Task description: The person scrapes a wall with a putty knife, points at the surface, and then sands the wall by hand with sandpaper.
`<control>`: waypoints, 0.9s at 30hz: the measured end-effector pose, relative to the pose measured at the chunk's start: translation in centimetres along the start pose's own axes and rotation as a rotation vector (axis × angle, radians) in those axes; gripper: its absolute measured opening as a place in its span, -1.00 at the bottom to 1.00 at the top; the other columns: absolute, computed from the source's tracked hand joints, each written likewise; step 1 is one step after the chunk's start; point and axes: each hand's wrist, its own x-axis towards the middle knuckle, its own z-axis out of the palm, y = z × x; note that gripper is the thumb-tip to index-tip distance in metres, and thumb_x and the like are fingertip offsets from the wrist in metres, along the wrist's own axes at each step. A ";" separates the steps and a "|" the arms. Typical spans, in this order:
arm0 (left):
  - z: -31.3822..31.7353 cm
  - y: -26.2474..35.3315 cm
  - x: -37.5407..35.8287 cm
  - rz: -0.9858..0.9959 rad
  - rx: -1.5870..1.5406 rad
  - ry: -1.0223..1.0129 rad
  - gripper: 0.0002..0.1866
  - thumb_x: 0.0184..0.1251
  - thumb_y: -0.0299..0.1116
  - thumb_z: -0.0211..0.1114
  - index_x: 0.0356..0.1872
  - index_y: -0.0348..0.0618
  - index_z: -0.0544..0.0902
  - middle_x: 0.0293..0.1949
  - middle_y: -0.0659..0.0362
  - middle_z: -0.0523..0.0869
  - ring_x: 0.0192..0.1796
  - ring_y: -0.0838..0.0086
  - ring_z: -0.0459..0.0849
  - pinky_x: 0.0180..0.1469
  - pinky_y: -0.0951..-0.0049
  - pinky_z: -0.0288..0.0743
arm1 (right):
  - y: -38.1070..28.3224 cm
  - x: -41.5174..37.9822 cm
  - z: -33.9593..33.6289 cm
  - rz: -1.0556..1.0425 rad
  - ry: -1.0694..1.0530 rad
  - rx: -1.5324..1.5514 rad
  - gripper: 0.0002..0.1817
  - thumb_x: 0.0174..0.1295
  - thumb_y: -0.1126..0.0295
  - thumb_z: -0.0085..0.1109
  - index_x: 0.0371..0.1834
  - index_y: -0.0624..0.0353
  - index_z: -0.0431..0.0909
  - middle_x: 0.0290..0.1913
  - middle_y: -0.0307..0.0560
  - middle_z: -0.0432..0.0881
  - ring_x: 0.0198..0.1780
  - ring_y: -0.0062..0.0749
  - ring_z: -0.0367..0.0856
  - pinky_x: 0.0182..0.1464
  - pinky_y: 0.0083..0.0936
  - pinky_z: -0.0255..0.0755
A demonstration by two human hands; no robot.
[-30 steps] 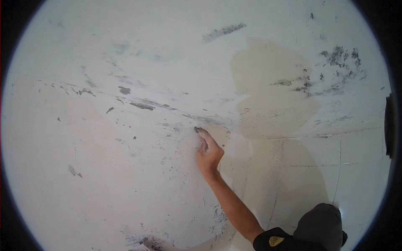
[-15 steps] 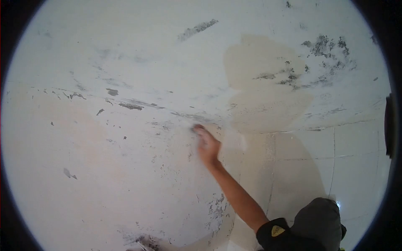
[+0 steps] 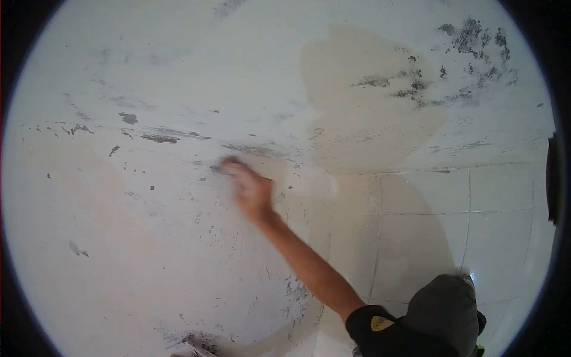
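Note:
My right hand reaches up and left across the pale wall, its fingers bent and blurred by motion. The fingers look closed at the wall, just under a line of grey scuffs. A small greyish smear shows at the fingertips; whether it is a held thing or a mark is too blurred to make out. A black sleeve with a yellow badge covers the upper arm. My left hand is out of sight.
Dark flaked patches and a damp-looking beige stain or shadow mark the upper surface. Pale tiles with visible joints lie at right. A dark grey rounded cloth shape is at lower right. Something pale pokes in at the bottom edge.
My right hand has moved left along the wall, below the scuffed line. The view has shifted a little, so wall marks sit higher and further left.

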 end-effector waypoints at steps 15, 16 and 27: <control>1.0 -0.8 -1.3 0.071 0.157 0.080 -0.26 0.47 -0.01 0.36 0.52 -0.12 0.32 0.37 -0.23 0.46 0.40 -0.21 0.44 0.32 -0.32 0.41 | -6.0 -0.1 3.4 -0.007 -0.040 0.111 -0.44 0.09 0.92 0.01 0.03 0.10 0.72 0.07 -0.01 0.79 0.27 -0.24 0.70 0.22 -0.50 0.61; 0.8 -1.2 -1.6 0.081 0.117 0.046 -0.27 0.47 -0.01 0.35 0.53 -0.09 0.32 0.39 -0.23 0.44 0.42 -0.21 0.42 0.34 -0.32 0.39 | -3.1 -1.4 1.9 0.015 -0.011 0.042 -0.43 0.02 0.94 -0.03 0.02 0.19 0.71 0.10 0.04 0.78 0.31 -0.19 0.68 0.31 -0.49 0.55; 0.0 -0.3 -0.6 -0.046 -0.044 0.012 -0.19 0.36 0.13 0.42 0.50 -0.02 0.36 0.46 -0.23 0.40 0.46 -0.22 0.36 0.37 -0.34 0.27 | -4.5 -2.8 3.0 0.288 0.195 -0.086 -0.60 0.27 0.74 0.06 0.09 0.19 0.71 0.08 0.02 0.79 0.18 -0.26 0.76 0.13 -0.48 0.57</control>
